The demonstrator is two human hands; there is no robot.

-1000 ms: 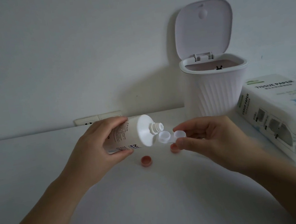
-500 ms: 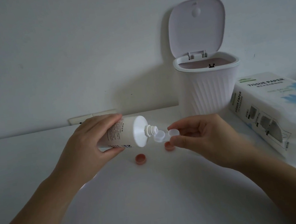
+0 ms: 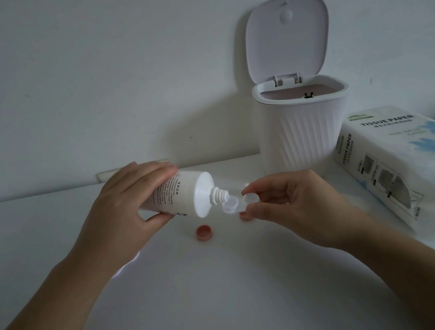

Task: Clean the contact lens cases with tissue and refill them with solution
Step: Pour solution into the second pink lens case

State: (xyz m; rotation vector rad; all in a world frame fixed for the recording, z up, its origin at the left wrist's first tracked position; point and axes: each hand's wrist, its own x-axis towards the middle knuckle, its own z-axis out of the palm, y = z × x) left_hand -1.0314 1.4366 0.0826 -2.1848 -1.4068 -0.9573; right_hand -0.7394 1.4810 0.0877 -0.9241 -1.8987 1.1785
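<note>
Head view, entry as logged by two observers.

A: Landmark was the lens case (image 3: 236,203). Where did it sit?

B: Held clear above the table (image 3: 227,288), pinched at its far well between thumb and forefinger of the right hand (image 3: 284,200). Long axis ran roughly level, pointing from that hand toward the bottle. Open near well faced up.

A: And the solution bottle (image 3: 179,197)?

B: Directly on the other side of the case, wrapped by the curled fingers of the left hand (image 3: 130,206), tipped nearly flat. Uncapped nozzle (image 3: 219,194) hung just above and touching or almost touching the near well's rim; could not tell which.

A: Any liquid seen?

B: None resolved.

A: Judgement?

B: Refill step, first well. Squeeze depended on the nozzle staying over that well.

A: Loose parts?

B: One pink cap (image 3: 204,232) lay on the table below the case, a second (image 3: 245,216) partly hidden behind the right thumb. Bin (image 3: 306,131) and tissue pack (image 3: 393,166) stood beyond the case.
</note>
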